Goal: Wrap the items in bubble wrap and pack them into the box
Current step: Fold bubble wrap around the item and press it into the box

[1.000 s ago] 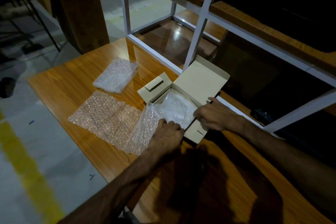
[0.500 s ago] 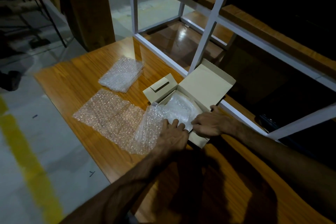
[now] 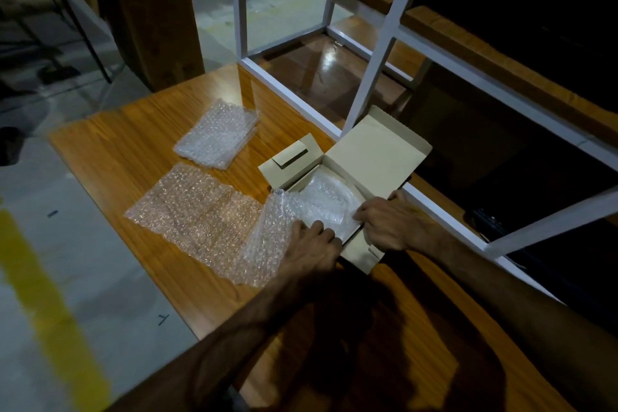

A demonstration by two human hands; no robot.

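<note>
Pressing into the box (image 3: 374, 157), both hands (image 3: 314, 244) (image 3: 388, 224) pinch the bubble-wrapped item (image 3: 326, 201) between them.

Warehouse or packing area, dimly lit. Grey concrete floor (image 3: 83, 278) with painted yellow line (image 3: 50, 311). Wooden bench (image 3: 117, 150) with white metal frame (image 3: 378, 53). Large cardboard carton (image 3: 147, 10) on floor beyond. Bubble wrap sheets (image 3: 200, 207) laid out on bench.

A wooden worktop (image 3: 110, 157) with a glossy, striped grain stands on a grey concrete floor (image 3: 110, 304) marked by a yellow line (image 3: 50, 311). A white metal frame (image 3: 378, 53) rises along the worktop's far edge. A brown cabinet (image 3: 150, 10) stands beyond the far corner. The room is dim.
</note>
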